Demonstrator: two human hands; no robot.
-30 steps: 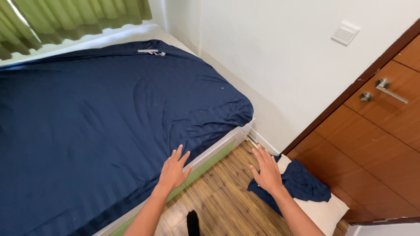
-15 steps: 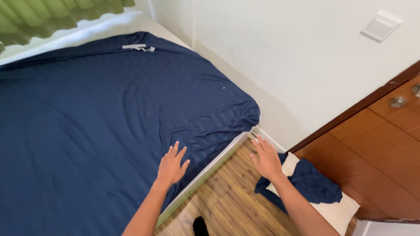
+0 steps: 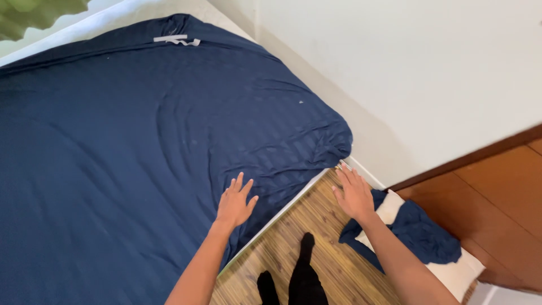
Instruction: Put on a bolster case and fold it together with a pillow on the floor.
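Navy striped cloth, a fitted sheet (image 3: 124, 147), is stretched over the bed and fills everything to the left of and beyond the hands, with wrinkles bunched at the corner just ahead of them. A small white tag (image 3: 176, 40) lies on the sheet at its far edge, well away from the hands. The left hand (image 3: 236, 202) hovers flat over the near edge of the sheet, fingers spread and holding nothing; whether the palm actually touches the cloth cannot be told. Just right of it runs the pale bed frame edge (image 3: 285, 208), then the wooden floor (image 3: 316, 220), where a dark-clad leg and foot (image 3: 305, 265) stand between the two forearms. The right hand (image 3: 354, 193) is likewise open with fingers splayed, empty, over the floor close to the bed's corner. Beside its wrist, to the right, a white pillow (image 3: 451, 271) lies on the floor with a crumpled navy cloth (image 3: 420, 234) draped over it, next to a brown wooden door (image 3: 497, 197).
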